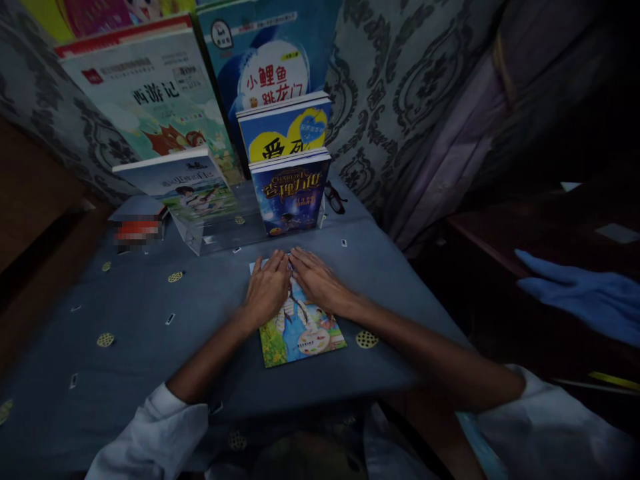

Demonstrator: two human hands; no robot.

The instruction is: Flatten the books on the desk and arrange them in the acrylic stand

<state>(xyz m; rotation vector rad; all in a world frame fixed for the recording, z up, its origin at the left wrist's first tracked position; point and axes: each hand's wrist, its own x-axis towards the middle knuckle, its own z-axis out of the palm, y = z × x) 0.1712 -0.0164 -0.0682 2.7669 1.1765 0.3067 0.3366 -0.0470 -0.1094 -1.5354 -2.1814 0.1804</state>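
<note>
A thin book with a colourful illustrated cover lies flat on the blue-grey tablecloth. My left hand rests on its upper left part with the palm down and the fingers stretched out. Beside it, my right hand lies flat over the upper right part, its fingers extended and pointing up and to the left. The two hands' fingertips meet near the book's top edge. Both hands cover the upper part of the cover, and neither grips anything.
Several books stand in a clear rack behind the hands, among them a dark blue book and a white one. Black glasses lie beside the rack. Left of it is a small book stack. A blue glove is at the right.
</note>
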